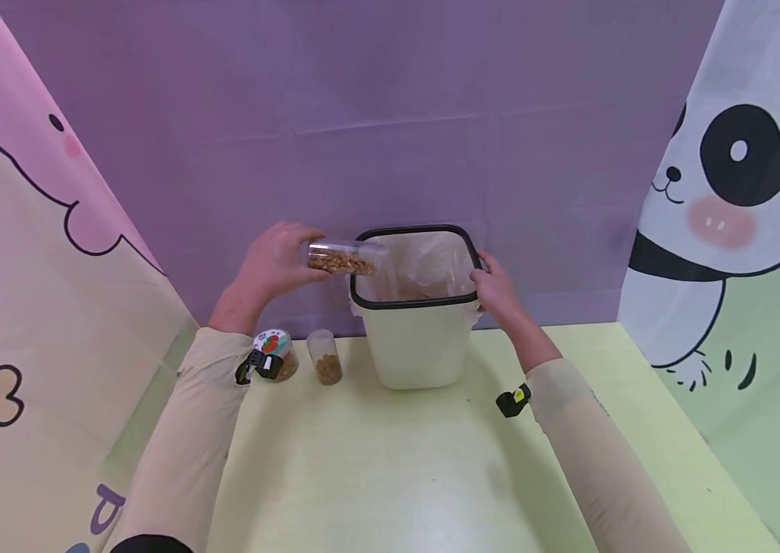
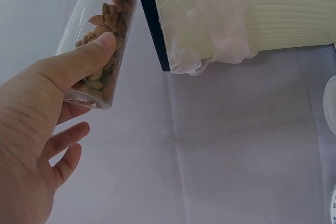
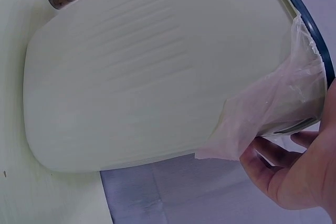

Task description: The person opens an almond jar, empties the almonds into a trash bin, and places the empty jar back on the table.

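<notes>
My left hand holds a clear plastic jar on its side, its far end overlapping the left of the bin's rim in the head view. Brown nuts lie along the lower side of the jar, under my thumb in the left wrist view. A pale bin with a black rim stands on the table, leaning slightly. Thin pinkish plastic liner lines it and folds over the edge. At the bin's right side, my right hand grips the rim, fingers tucked beneath it by the liner.
Left of the bin stands a clear container partly filled with brown pieces. Beside it, partly behind my left wrist, is a jar with a printed lid. A purple cloth hangs right behind the pale table; printed panels flank both sides.
</notes>
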The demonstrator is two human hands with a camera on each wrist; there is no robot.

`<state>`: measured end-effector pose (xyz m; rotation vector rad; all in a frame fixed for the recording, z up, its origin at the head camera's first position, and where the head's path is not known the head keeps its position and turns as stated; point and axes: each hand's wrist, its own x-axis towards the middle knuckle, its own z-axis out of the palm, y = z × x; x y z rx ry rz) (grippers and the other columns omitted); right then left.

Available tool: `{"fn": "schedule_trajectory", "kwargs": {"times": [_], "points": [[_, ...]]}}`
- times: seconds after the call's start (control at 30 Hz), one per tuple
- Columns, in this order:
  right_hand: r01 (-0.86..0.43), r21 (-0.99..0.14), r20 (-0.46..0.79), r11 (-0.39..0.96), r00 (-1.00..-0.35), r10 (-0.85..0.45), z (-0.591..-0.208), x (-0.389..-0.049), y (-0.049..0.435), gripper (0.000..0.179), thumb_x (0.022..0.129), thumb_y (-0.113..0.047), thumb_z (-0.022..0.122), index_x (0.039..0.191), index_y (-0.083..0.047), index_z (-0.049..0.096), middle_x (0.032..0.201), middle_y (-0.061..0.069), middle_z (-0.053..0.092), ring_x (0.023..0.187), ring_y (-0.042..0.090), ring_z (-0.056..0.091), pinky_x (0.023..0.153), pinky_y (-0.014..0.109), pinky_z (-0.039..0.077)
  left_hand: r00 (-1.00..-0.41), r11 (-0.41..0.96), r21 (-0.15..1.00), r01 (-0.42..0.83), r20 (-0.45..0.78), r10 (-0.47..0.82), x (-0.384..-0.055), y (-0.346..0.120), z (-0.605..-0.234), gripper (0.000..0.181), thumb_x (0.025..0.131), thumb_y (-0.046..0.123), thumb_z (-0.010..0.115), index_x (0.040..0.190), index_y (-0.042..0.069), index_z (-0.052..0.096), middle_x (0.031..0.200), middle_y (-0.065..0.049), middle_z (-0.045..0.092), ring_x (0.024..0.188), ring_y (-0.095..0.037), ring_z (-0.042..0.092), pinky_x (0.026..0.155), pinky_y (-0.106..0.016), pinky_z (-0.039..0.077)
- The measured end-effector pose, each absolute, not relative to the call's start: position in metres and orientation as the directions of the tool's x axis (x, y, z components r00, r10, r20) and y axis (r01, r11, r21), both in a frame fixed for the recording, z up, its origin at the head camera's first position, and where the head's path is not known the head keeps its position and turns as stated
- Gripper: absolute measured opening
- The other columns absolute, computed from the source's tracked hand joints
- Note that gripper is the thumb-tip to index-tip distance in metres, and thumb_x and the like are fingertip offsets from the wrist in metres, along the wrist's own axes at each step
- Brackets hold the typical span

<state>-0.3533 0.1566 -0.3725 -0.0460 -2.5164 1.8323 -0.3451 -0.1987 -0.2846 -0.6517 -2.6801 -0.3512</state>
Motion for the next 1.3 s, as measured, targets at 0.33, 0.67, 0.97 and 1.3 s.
{"fn": "schedule_trajectory", "kwargs": {"times": [0.33,0.67,0.97,1.3], "points": [[0.014,-0.963,-0.005,0.268,-0.999,0.036,-0.369,-0.351,0.16,0.054,0.1,-0.02,0.038,0.153,-0.024,0.029,0.145,0.016,0.038,0.111,0.039,0.05,0.074,0.048,0.05,-0.812,0.87,0.08,0.487,0.409,0.417,-0.348,-0.189,-0.287,0.069,0.067,0.036,0.089,0.126,0.009,0.063,0.125,-0.01,0.062,0.113,-0.031,0.052,0.093,-0.048,0.044],[0.011,-0.954,0.001,0.299,-0.999,0.043,-0.37,-0.351,0.158,0.055,0.099,-0.022,0.039,0.153,-0.024,0.03,0.141,0.017,0.041,0.109,0.037,0.052,0.073,0.047,0.051,-0.775,0.871,0.008,0.491,0.461,0.432,-0.348,-0.187,-0.291,0.068,0.067,0.033,0.09,0.125,0.009,0.064,0.124,-0.011,0.062,0.112,-0.033,0.052,0.094,-0.05,0.044],[0.011,-0.961,-0.001,0.275,-0.999,0.036,-0.372,-0.352,0.158,0.056,0.099,-0.021,0.038,0.154,-0.025,0.028,0.146,0.016,0.037,0.111,0.038,0.051,0.077,0.05,0.05,-0.757,0.874,-0.029,0.485,0.487,0.436,-0.348,-0.185,-0.291,0.068,0.068,0.033,0.089,0.127,0.011,0.063,0.125,-0.01,0.062,0.113,-0.033,0.052,0.092,-0.05,0.045],[0.007,-0.963,0.004,0.27,-0.999,0.04,-0.372,-0.352,0.159,0.057,0.098,-0.022,0.039,0.154,-0.024,0.029,0.147,0.015,0.037,0.107,0.036,0.052,0.074,0.047,0.05,-0.752,0.873,-0.024,0.487,0.496,0.433,-0.346,-0.183,-0.291,0.068,0.069,0.033,0.089,0.127,0.011,0.062,0.126,-0.01,0.062,0.115,-0.033,0.051,0.093,-0.051,0.044]]}}
